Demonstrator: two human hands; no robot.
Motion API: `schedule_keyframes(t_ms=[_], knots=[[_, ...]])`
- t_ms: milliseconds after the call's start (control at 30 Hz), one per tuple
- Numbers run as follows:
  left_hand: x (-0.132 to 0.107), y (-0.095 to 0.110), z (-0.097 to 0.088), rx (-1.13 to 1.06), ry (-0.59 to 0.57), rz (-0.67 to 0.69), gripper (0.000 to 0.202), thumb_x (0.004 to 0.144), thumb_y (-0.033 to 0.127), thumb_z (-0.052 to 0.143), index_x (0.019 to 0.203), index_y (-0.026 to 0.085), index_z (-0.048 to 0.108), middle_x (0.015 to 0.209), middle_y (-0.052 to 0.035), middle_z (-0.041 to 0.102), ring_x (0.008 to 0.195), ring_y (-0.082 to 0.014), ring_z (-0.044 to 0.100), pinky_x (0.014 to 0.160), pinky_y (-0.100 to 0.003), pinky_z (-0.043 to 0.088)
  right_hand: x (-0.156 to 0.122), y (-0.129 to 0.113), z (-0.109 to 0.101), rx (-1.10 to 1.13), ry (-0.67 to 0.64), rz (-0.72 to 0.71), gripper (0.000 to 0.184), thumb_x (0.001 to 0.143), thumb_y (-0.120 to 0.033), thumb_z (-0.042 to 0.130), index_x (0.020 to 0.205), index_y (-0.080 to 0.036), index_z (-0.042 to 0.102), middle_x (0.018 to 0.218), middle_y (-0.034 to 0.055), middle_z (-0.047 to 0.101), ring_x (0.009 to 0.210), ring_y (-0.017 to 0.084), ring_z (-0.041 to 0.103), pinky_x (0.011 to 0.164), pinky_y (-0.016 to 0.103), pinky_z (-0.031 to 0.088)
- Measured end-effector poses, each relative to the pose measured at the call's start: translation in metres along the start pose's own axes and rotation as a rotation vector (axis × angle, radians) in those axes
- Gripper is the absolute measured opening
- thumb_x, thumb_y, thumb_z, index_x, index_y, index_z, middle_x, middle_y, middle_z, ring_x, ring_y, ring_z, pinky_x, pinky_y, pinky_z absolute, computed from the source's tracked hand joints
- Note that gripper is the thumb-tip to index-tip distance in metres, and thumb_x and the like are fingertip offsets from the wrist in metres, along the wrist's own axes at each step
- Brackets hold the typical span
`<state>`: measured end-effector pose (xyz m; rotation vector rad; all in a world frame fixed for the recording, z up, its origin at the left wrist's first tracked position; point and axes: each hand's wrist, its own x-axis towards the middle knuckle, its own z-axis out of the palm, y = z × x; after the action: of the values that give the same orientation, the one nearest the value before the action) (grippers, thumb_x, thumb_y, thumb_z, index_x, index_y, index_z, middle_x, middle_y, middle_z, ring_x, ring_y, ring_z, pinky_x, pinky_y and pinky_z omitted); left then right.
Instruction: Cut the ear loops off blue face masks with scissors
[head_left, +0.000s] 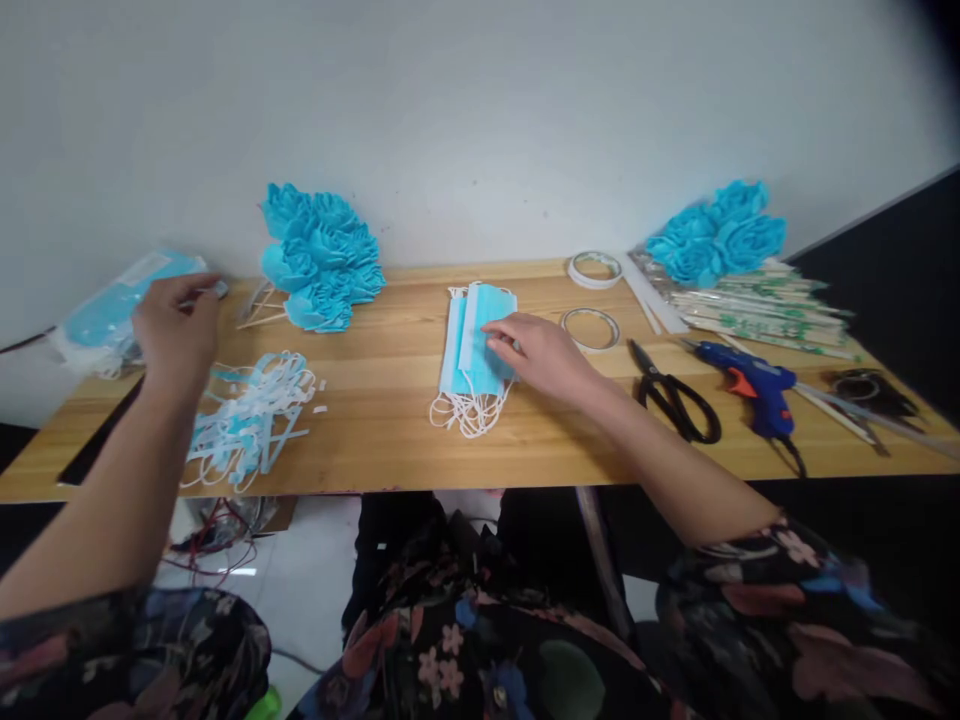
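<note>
A small stack of blue face masks (480,340) with white ear loops hanging towards me lies mid-table. My right hand (536,352) rests over its right side, fingertips touching the top mask, thumb a little apart from the fingers. My left hand (178,320) is raised at the left, fingers loosely bent, with nothing visible in them. Behind it lies a clear bag of blue masks (112,300). Below and right of that hand is a pile of cut mask strips and ear loops (247,420).
Blue flower bunches stand at back left (322,260) and back right (716,235). Tape rolls (595,270), black scissors (675,400), a blue glue gun (757,385) and wrapped sticks (772,310) lie at the right. The wooden table (375,430) meets a wall behind.
</note>
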<state>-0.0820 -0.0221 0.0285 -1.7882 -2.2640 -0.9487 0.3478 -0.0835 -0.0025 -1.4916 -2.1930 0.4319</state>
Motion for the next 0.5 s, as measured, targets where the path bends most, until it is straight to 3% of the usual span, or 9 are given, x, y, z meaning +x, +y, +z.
schedule_keyframes(t_ms=[67, 133, 233, 367, 500], knots=[[-0.042, 0.031, -0.012, -0.253, 0.071, 0.085, 0.033, 0.09, 0.032, 0.054, 0.116, 0.023, 0.072, 0.122, 0.0013, 0.073, 0.113, -0.0196, 0.065, 0.102, -0.031, 0.049, 0.015, -0.008, 0.007, -0.064, 0.0, 0.075, 0.035, 0.1, -0.033, 0.046, 0.123, -0.018, 0.067, 0.117, 0.0143, 0.07, 0.103, 0.029, 0.066, 0.09, 0.044, 0.049], [-0.079, 0.062, -0.014, -0.497, -0.092, 0.127, 0.031, 0.088, 0.036, 0.058, 0.111, 0.023, 0.074, 0.113, -0.0002, 0.076, 0.11, -0.0216, 0.067, 0.103, -0.035, 0.05, 0.028, -0.017, 0.014, -0.13, -0.013, 0.147, 0.046, 0.1, -0.043, 0.045, 0.132, -0.013, 0.061, 0.116, 0.019, 0.07, 0.103, 0.032, 0.066, 0.088, 0.046, 0.05], [-0.114, 0.104, 0.001, -0.732, -0.449, 0.113, 0.032, 0.082, 0.033, 0.068, 0.112, 0.025, 0.075, 0.112, -0.005, 0.075, 0.111, -0.0249, 0.067, 0.105, -0.04, 0.049, 0.044, -0.031, 0.026, -0.231, -0.109, 0.218, 0.066, 0.095, -0.055, 0.051, 0.14, -0.006, 0.051, 0.118, 0.0255, 0.068, 0.103, 0.037, 0.067, 0.084, 0.047, 0.051], [-0.126, 0.141, 0.033, -0.972, -0.707, -0.059, 0.045, 0.077, 0.028, 0.072, 0.122, 0.022, 0.071, 0.121, -0.0115, 0.071, 0.107, -0.0244, 0.067, 0.098, -0.04, 0.052, 0.048, -0.042, 0.034, -0.34, -0.183, 0.239, 0.062, 0.092, -0.046, 0.055, 0.139, -0.006, 0.049, 0.124, 0.0286, 0.065, 0.111, 0.038, 0.066, 0.086, 0.044, 0.052], [-0.125, 0.155, 0.057, -1.091, -0.843, -0.272, 0.058, 0.076, 0.028, 0.076, 0.132, 0.02, 0.063, 0.133, -0.0157, 0.063, 0.105, -0.0247, 0.066, 0.088, -0.039, 0.056, 0.038, -0.035, 0.023, -0.315, -0.213, 0.269, 0.052, 0.087, -0.028, 0.058, 0.135, -0.009, 0.052, 0.12, 0.0251, 0.069, 0.109, 0.036, 0.067, 0.085, 0.04, 0.052]])
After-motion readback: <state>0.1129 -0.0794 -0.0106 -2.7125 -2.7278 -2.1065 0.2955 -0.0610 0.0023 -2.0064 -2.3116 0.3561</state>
